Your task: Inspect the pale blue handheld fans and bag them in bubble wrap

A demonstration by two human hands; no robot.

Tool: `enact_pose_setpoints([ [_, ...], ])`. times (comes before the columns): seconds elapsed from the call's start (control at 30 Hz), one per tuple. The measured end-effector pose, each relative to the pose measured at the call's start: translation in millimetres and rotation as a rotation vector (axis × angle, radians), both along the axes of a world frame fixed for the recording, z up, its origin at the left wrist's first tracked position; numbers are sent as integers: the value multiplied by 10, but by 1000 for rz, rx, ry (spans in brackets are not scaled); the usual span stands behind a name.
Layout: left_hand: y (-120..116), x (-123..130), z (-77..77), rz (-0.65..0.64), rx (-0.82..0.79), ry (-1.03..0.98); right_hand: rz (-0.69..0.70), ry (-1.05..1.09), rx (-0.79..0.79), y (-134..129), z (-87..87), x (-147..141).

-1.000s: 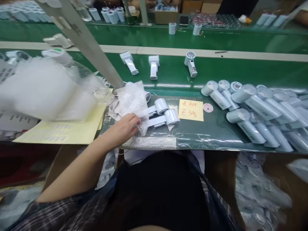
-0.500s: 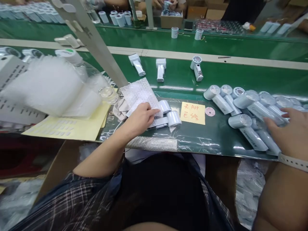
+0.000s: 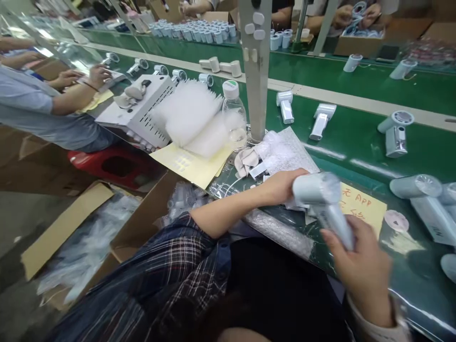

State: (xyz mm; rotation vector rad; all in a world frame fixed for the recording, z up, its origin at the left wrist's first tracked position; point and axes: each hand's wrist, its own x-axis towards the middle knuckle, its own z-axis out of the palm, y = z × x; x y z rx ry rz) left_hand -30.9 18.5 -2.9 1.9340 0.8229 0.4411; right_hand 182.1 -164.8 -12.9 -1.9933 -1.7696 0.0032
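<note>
My right hand [image 3: 366, 266] grips the handle of a light blue handheld fan [image 3: 333, 211], which is slightly blurred and held above the bench. At the fan's round head, my left hand [image 3: 285, 186] is close by, its fingers partly hidden behind the head; whether they hold anything does not show. Bubble wrap [image 3: 292, 151] and a beige cloth [image 3: 245, 161] lie just beyond my left hand. Under the held fan, a yellow note with red writing [image 3: 370, 209] is partly covered. More light blue fans [image 3: 432, 218] lie at the right edge.
A metal post [image 3: 254, 71] rises behind the bubble wrap. Left of it are a clear bottle [image 3: 233, 114], white foam sheets [image 3: 192, 114] and a perforated white box [image 3: 142, 111]. Several fans sit on the green conveyor [image 3: 342, 128]. A co-worker [image 3: 46, 99] is at far left.
The view has swung left. My right hand has come from the pile of fans toward my left hand, now with a fan in its grip.
</note>
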Motion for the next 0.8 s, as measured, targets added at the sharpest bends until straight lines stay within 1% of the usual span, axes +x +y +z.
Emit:
enact_pose_setpoints([
  [0.03,32,-6,-31,-12,-50,-40,15,29,18,36,-44,-194],
  [0.1,90,-49,-58,34,-197,-137,24,7,48,72,-103,-426],
  [0.17,125,-109,-27,118,-344,-217,29,-123,76,76,-115,-477],
  [0.2,126,-140,10,143,-376,-242,31,-207,90,75,-105,-463],
  [0.23,111,-168,58,147,-363,-252,40,-289,94,76,-87,-440],
  [0.27,79,-194,116,129,-299,-239,53,-360,93,79,-64,-421],
  [0.3,28,-218,180,113,-189,-207,68,-416,90,82,-38,-412],
  [0.43,-289,-301,408,34,438,61,106,-499,121,94,55,-500],
  [0.5,-421,-340,465,-2,745,192,120,-492,124,92,95,-563],
  [0.57,-470,-373,477,-6,982,236,144,-481,128,91,142,-592],
  [0.63,-437,-390,465,29,1104,205,123,-494,166,94,193,-585],
  [0.7,-367,-384,458,53,1154,158,80,-514,196,98,241,-572],
  [0.73,-334,-376,465,44,1178,146,80,-510,196,99,262,-570],
  [0.8,-297,-359,502,-9,1245,164,121,-493,179,100,295,-573],
])
